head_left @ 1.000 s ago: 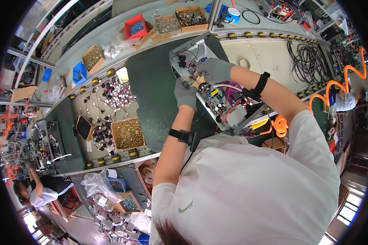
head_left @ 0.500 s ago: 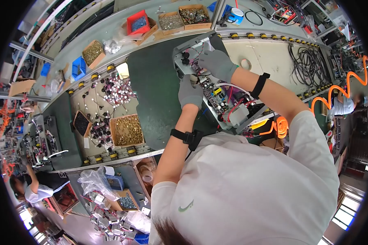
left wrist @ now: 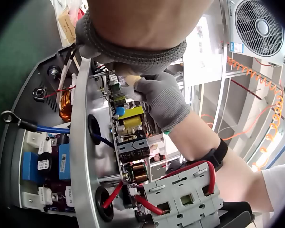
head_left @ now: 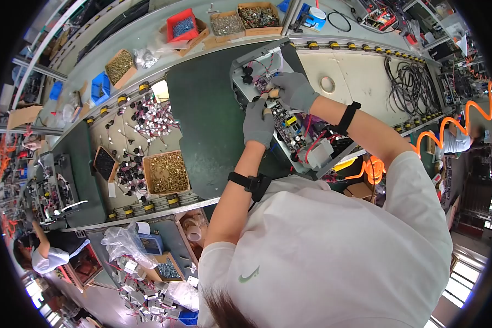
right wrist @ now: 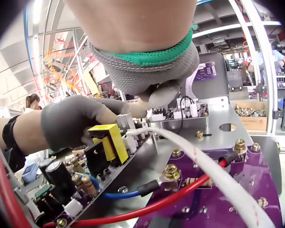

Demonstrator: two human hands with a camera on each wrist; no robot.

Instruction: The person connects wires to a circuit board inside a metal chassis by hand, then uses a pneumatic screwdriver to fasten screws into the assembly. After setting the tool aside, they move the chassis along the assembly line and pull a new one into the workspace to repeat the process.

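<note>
Both hands wear grey gloves with bare fingertips and meet over an open metal chassis (head_left: 250, 54) that stands at a slant on the green work surface. My left hand (head_left: 258, 123) reaches in from the left side, its fingertips at the upper end of a long circuit board (left wrist: 128, 126) with a yellow transformer (right wrist: 109, 142). My right hand (head_left: 295, 90) bends its fingers down at that same end, beside a small board with white connectors (right wrist: 187, 111). What lies between the fingertips is hidden. A white cable (right wrist: 213, 178) and a red wire (right wrist: 171, 204) cross a purple board (right wrist: 237, 185).
Left of the green surface (head_left: 205, 136) lie loose wired parts (head_left: 150, 123) and a box of brass fittings (head_left: 167, 172). Bins of screws (head_left: 183, 27) line the back shelf. A tape roll (head_left: 327, 84) and coiled black cables (head_left: 413, 85) are to the right, with an orange coiled hose (head_left: 454, 123).
The right hand reached farther over the small board half a second ago, then came back to the left hand's fingertips. The left hand has moved slightly up and right along the chassis.
</note>
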